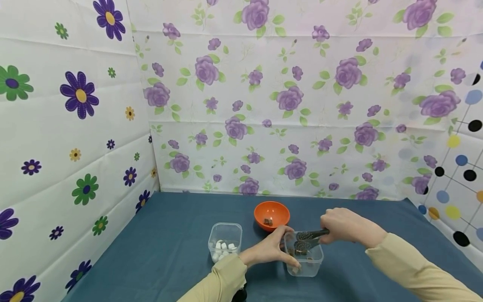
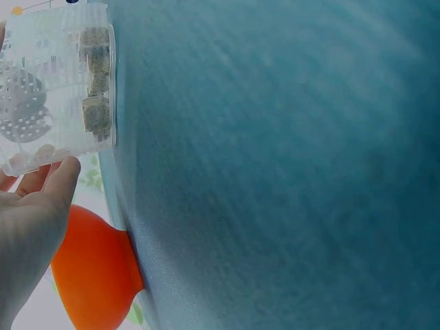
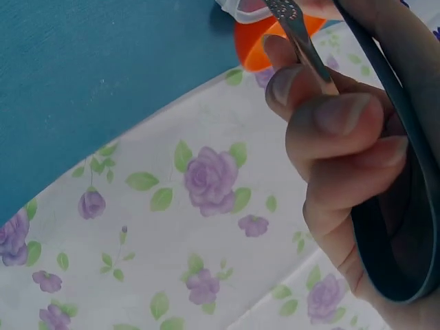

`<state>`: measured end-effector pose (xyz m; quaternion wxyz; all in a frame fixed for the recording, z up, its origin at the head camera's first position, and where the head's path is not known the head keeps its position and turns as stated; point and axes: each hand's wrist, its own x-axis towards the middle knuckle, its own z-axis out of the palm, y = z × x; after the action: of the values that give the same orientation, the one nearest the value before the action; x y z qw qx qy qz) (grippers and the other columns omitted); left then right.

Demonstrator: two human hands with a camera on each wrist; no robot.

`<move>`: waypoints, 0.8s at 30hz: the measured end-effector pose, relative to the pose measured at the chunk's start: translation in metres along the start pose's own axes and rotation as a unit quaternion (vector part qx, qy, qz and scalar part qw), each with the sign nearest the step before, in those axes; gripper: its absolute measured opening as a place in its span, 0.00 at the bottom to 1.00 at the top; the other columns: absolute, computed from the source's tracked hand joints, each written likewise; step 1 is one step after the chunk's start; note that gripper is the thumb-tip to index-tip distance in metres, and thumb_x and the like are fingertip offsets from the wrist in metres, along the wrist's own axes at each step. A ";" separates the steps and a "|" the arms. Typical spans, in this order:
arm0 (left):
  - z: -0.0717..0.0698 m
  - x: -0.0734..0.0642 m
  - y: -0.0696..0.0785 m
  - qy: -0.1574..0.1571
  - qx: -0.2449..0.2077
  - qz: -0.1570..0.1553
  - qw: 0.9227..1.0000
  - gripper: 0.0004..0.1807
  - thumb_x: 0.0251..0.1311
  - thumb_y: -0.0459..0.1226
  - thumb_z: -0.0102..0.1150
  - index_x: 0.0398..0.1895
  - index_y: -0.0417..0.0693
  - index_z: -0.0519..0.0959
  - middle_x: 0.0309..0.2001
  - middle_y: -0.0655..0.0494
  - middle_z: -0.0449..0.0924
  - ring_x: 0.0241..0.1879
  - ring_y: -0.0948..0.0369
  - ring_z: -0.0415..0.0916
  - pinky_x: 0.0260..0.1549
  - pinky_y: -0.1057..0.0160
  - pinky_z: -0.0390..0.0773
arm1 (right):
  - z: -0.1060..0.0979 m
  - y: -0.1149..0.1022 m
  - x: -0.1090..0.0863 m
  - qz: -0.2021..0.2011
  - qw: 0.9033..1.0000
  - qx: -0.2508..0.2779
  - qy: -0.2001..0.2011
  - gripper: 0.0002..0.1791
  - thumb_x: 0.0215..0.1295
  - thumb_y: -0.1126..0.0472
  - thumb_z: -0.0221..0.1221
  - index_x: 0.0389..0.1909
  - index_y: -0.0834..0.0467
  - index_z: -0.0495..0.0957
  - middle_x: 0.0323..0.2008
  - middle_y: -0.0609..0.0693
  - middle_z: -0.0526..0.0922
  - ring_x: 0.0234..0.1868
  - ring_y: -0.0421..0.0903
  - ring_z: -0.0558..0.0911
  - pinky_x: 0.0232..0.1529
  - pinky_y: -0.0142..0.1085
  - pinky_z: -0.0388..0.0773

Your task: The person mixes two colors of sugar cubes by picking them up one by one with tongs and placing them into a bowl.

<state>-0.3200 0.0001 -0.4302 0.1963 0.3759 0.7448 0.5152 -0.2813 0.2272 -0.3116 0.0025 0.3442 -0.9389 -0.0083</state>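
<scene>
My left hand [image 1: 266, 250] grips a clear plastic container [image 1: 307, 269] from its left side, thumb at the near side and fingers at the far side. Brown cubes [image 2: 96, 113] lie along the container's bottom, seen through its wall in the left wrist view. Dark tongs [image 1: 310, 235] with perforated heads are held in my right hand [image 1: 345, 226], its fingers curled round the arms. The tongs' heads reach down inside the container, close over the cubes, and stand slightly apart. In the right wrist view the bent end of the tongs [image 3: 395, 292] lies by the palm.
An orange bowl [image 1: 282, 216] with a few brown pieces [image 1: 268, 222] stands just behind the container. To the left, another clear container [image 1: 226, 229] holds several white cubes [image 1: 223, 246]. A blue cloth [image 1: 170, 251] covers the table, with flowered sheets [image 1: 234, 105] hanging behind and at the sides.
</scene>
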 end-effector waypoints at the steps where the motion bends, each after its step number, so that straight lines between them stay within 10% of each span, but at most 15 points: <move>1: 0.000 0.000 0.000 0.000 -0.001 0.001 1.000 0.38 0.52 0.37 0.64 0.64 0.45 0.55 0.61 0.57 0.55 0.58 0.62 0.58 0.48 0.64 0.66 | 0.002 0.000 0.001 -0.002 1.000 -0.005 0.000 0.19 0.49 0.54 0.66 0.08 0.50 0.67 0.07 0.39 0.55 0.08 0.34 0.52 0.13 0.30 0.49; 24: -0.001 0.000 -0.001 -0.002 -0.016 -0.003 1.000 0.37 0.53 0.36 0.64 0.64 0.46 0.54 0.62 0.57 0.55 0.59 0.62 0.58 0.49 0.64 0.66 | 0.020 -0.005 0.008 -0.032 0.991 -0.130 0.025 0.21 0.45 0.52 0.69 0.08 0.50 0.65 0.10 0.41 0.58 0.10 0.37 0.58 0.14 0.31 0.56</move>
<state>-0.3205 -0.0006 -0.4308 0.2053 0.3716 0.7374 0.5254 -0.2844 0.2183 -0.3315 0.0708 0.3711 -0.9178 -0.1220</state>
